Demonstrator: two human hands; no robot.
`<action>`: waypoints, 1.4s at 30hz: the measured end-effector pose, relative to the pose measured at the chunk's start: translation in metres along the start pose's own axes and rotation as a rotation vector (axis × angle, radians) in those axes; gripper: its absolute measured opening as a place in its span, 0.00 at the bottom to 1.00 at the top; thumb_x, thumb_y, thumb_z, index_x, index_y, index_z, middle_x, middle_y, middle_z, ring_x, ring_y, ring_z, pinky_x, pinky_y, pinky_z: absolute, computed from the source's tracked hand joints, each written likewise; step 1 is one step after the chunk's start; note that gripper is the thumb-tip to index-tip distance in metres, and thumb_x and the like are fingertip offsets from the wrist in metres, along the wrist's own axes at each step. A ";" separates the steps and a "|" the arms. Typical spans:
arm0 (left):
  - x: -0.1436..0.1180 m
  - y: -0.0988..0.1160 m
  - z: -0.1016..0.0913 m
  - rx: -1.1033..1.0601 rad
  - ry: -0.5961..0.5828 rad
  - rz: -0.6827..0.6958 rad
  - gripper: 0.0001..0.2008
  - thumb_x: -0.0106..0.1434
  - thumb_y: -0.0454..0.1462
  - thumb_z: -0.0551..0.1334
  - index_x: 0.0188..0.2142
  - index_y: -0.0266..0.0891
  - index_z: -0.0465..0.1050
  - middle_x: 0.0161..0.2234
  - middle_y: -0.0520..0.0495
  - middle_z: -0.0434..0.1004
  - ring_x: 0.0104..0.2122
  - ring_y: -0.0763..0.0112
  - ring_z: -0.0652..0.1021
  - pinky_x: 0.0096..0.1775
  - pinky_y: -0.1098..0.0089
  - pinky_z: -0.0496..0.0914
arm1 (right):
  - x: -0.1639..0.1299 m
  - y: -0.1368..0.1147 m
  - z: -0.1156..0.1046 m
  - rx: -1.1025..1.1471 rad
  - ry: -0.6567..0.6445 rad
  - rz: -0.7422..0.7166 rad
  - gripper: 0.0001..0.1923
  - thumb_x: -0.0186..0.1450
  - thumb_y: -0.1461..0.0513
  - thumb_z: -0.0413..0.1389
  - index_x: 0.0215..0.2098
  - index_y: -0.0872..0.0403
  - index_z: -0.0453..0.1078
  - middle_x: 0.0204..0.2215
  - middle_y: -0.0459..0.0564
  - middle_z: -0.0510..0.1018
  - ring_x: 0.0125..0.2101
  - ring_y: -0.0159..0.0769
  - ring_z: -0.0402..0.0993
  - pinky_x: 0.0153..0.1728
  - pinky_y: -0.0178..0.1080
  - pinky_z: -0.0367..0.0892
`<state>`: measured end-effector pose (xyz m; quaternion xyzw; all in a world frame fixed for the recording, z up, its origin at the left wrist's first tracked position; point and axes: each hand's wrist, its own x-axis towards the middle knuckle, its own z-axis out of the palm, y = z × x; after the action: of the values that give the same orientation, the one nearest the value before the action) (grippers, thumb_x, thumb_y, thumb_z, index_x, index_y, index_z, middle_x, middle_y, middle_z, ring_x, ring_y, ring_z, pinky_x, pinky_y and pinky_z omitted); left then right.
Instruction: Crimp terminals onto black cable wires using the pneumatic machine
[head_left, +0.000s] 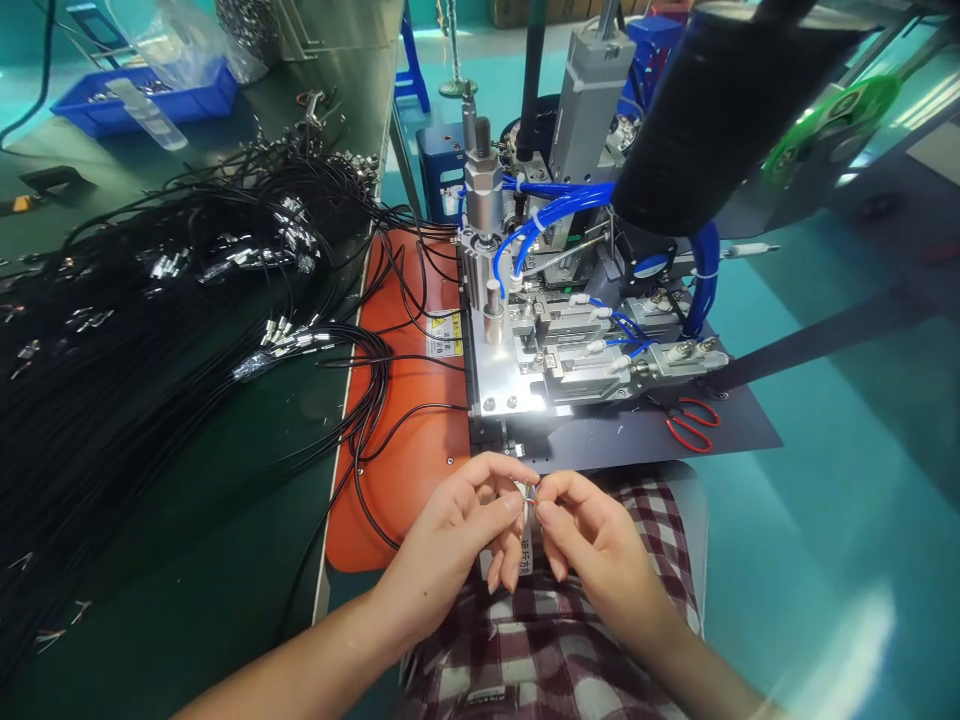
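Left hand (465, 520) and right hand (592, 530) meet fingertip to fingertip above the lap, both pinching a tiny metal cable end (529, 494), thin, shiny, mostly hidden, held close probably for fine handling, just short of the machine (570, 340); cable bundle (150, 330) lies far left on the counter (247, 470).

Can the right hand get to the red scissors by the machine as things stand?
Probably yes: the red scissors lie in the open on the dark plate, nothing between them and the right hand, though its fingertips are pinching a small part.
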<state>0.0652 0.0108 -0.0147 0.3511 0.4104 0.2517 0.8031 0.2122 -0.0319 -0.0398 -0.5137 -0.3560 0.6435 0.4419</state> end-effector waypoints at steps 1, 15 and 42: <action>0.001 -0.001 0.000 -0.005 0.012 -0.006 0.06 0.66 0.40 0.57 0.39 0.40 0.64 0.18 0.57 0.67 0.15 0.80 0.69 0.17 0.81 0.59 | -0.001 0.000 0.000 -0.019 -0.005 -0.015 0.12 0.66 0.54 0.53 0.31 0.54 0.61 0.17 0.37 0.61 0.17 0.24 0.56 0.18 0.29 0.53; 0.003 -0.009 0.001 0.076 0.159 0.069 0.10 0.62 0.42 0.60 0.36 0.37 0.63 0.14 0.56 0.68 0.13 0.81 0.64 0.17 0.81 0.56 | -0.002 0.006 -0.002 -0.053 -0.032 0.052 0.11 0.69 0.55 0.48 0.32 0.52 0.59 0.17 0.36 0.61 0.18 0.25 0.56 0.20 0.30 0.54; 0.003 0.009 0.003 0.221 0.203 -0.083 0.08 0.54 0.38 0.64 0.29 0.34 0.70 0.13 0.61 0.60 0.14 0.84 0.58 0.17 0.79 0.50 | 0.020 -0.020 -0.020 -0.104 -0.137 0.005 0.09 0.62 0.57 0.57 0.30 0.55 0.68 0.19 0.41 0.64 0.18 0.26 0.57 0.20 0.31 0.53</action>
<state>0.0682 0.0173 -0.0077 0.3929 0.5290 0.2057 0.7235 0.2338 -0.0060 -0.0330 -0.4917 -0.4170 0.6587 0.3878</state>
